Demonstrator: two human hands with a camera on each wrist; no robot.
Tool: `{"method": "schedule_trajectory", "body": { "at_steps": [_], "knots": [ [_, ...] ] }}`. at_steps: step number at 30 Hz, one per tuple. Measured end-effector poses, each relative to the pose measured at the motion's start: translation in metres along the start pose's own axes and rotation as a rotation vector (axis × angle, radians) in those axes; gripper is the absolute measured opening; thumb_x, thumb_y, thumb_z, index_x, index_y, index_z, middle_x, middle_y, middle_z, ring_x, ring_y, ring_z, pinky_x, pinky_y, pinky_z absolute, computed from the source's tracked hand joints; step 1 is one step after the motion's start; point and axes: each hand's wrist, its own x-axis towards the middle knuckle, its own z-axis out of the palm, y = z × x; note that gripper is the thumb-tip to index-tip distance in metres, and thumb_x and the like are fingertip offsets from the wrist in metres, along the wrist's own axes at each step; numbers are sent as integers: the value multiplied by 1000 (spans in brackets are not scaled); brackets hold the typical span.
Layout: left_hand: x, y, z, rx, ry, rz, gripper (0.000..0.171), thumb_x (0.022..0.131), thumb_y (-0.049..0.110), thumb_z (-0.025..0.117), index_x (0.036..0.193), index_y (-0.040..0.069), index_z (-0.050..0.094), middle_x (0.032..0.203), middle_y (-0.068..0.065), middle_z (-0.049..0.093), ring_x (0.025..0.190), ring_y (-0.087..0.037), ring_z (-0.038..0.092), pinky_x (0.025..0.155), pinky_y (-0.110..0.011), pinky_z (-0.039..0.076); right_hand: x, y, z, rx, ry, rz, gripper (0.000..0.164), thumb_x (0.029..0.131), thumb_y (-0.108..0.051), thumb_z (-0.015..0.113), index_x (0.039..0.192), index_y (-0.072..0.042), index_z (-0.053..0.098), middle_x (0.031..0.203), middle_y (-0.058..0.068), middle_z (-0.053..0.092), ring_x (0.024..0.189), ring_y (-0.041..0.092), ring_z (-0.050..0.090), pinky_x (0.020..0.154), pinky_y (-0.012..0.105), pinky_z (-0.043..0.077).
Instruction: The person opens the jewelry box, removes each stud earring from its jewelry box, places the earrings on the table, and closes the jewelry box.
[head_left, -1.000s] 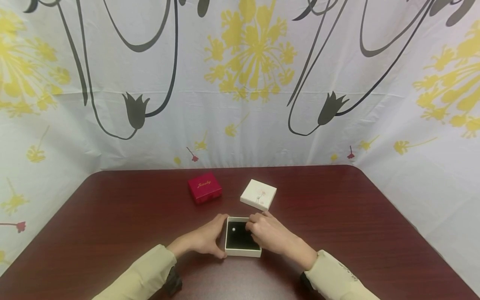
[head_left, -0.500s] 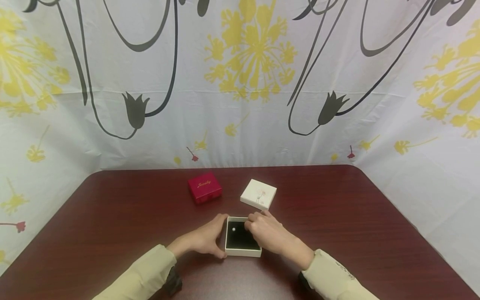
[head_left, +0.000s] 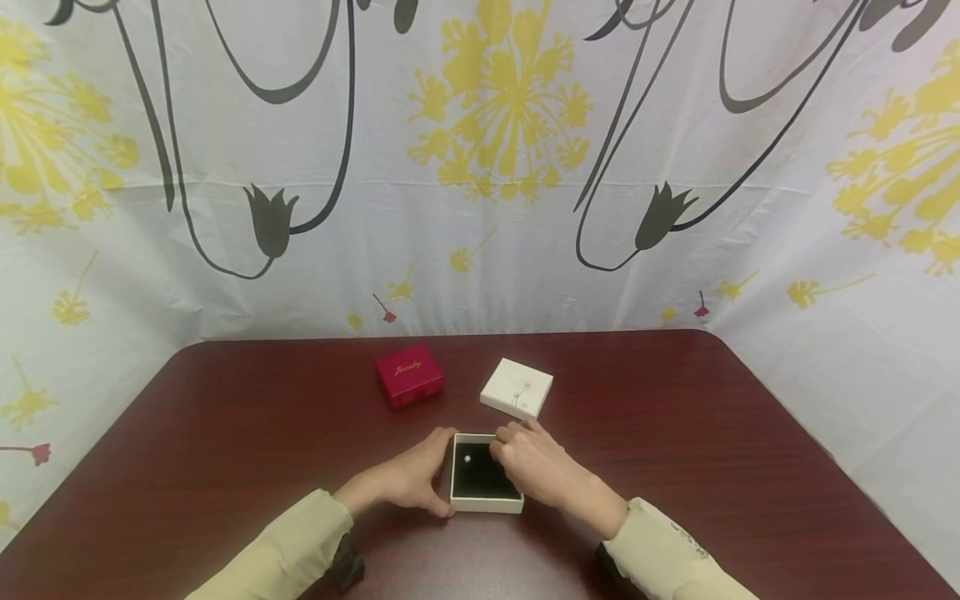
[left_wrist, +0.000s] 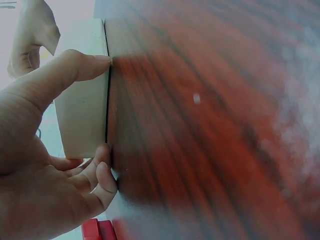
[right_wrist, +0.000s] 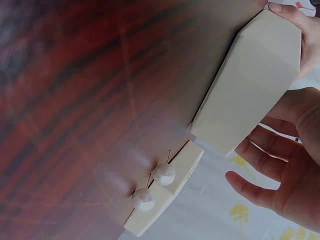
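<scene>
An open cream jewelry box [head_left: 486,506] with a black insert [head_left: 476,483] sits on the table, one small pearl [head_left: 467,459] showing at its far left. My left hand [head_left: 401,479] grips the left end, thumb at the near corner and fingers at the far one. Over the right part of the box, my right hand [head_left: 543,467] reaches in with curled fingers. Its fingertips are hidden, so I cannot tell what they hold. In the right wrist view two more pearls on thin metal wires, a pearl [right_wrist: 163,174] and another pearl [right_wrist: 143,199], lie close to the white lid.
Behind the open box lies the white lid [head_left: 517,389], printed with small flowers. A red box [head_left: 409,375] with gold lettering stands to its left. The dark red-brown table [head_left: 225,450] ends at a flower-printed curtain [head_left: 495,275].
My right hand has shifted slightly left over the box. The left hand, box, lid and red box stay where they were.
</scene>
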Motion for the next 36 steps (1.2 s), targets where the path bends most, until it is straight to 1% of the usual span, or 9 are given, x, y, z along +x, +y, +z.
{"method": "schedule_trajectory", "body": {
  "at_steps": [7, 12, 25, 36],
  "knots": [
    [0, 1, 0, 2, -3, -13, 84, 56, 14, 79, 122, -3, 31, 107, -5, 39, 100, -18, 43, 90, -31, 39, 0, 1, 0, -14, 12, 0, 12, 66, -6, 66, 64, -14, 58, 65, -3, 49, 67, 15, 50, 69, 30, 40],
    [0, 0, 1, 11, 1, -4, 84, 56, 15, 79, 122, -3, 31, 108, -6, 39, 101, -18, 43, 92, -32, 39, 1, 1, 1, -27, 12, 4, 11, 66, -6, 65, 64, -13, 57, 65, -3, 50, 68, 15, 50, 69, 31, 40],
    [0, -1, 1, 9, 18, 8, 84, 54, 14, 79, 122, -4, 32, 107, -6, 40, 100, -18, 44, 90, -31, 39, 1, 1, 3, -16, 17, -10, 11, 65, -6, 65, 63, -12, 56, 65, -2, 48, 67, 16, 48, 67, 31, 40],
    [0, -1, 1, 24, 5, -28, 86, 55, 16, 80, 123, -4, 30, 107, -6, 40, 98, -17, 44, 89, -32, 40, 2, 2, 2, -27, 11, -7, 10, 66, -5, 63, 63, -12, 56, 64, -2, 50, 68, 16, 49, 66, 31, 39]
  ]
}}
